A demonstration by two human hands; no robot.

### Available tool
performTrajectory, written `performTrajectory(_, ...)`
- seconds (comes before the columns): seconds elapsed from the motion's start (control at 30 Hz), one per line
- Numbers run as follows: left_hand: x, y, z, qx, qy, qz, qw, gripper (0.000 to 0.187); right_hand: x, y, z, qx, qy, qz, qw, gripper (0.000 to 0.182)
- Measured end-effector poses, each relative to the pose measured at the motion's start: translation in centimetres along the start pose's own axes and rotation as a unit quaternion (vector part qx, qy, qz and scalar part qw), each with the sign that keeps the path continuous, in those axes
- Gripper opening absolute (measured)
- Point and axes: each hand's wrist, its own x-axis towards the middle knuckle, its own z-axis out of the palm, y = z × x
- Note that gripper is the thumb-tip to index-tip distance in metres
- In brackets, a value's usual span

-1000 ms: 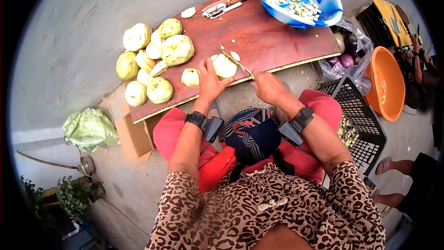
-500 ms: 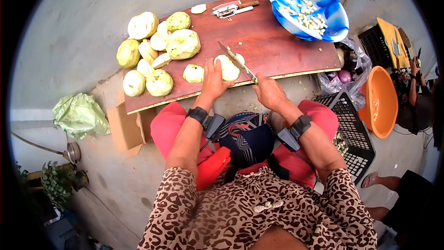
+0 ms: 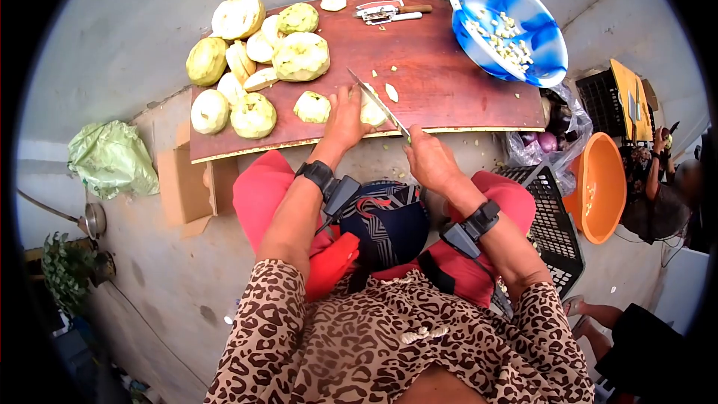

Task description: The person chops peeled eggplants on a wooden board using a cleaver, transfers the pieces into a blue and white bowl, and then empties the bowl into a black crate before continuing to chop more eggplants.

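Observation:
My left hand [image 3: 345,121] rests on the wooden board's near side, its fingers against a pale peeled vegetable piece [image 3: 372,112]. My right hand [image 3: 432,159] grips a knife [image 3: 387,114] by the handle, and the blade slants across the top of that piece, hiding part of it. Just right of the blade lies a thin pale slice [image 3: 391,93]. On the other side of my left hand sits a cut chunk [image 3: 312,107] with greenish patches. Several whole peeled round vegetables [image 3: 301,56] are heaped at the board's left end.
A blue-and-white basin [image 3: 471,45] with diced pieces stands at the board's right end. Peelers [image 3: 390,13] lie at the back. A black crate [image 3: 557,236] and orange basin [image 3: 604,187] are at right, near another person's legs [image 3: 598,325]. A cardboard box [image 3: 187,187] sits at left.
The view has shifted and turned slightly. The thin slice beside the piece now lies farther from the blade. My left hand stays on the piece, and my right hand keeps the knife over it.

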Motion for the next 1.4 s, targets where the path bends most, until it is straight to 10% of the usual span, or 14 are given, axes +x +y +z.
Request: performTrajectory(1.4,-0.3,-0.4,-0.6,-0.009,-0.025,-0.006,1.0,0.084,2.8,1.9,3.6,0.009,0.047,-0.033,0.998,0.021)
